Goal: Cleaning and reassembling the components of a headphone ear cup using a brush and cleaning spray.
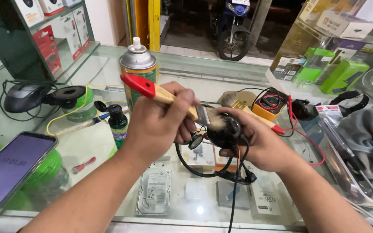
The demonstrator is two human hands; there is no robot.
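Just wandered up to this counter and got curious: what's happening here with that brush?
A person is working over a glass counter. Their left hand grips a wooden paintbrush with a red handle tip, its bristles against a black headset earcup held in the right hand. The headset's black cable hangs down. A silver and green spray can stands just behind.

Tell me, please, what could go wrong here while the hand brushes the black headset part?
1. The spray can stands close behind the brush; the red handle might knock it over.
2. The small black bottle near the left hand could tip.
3. The headset cable hanging under the right hand may snag.
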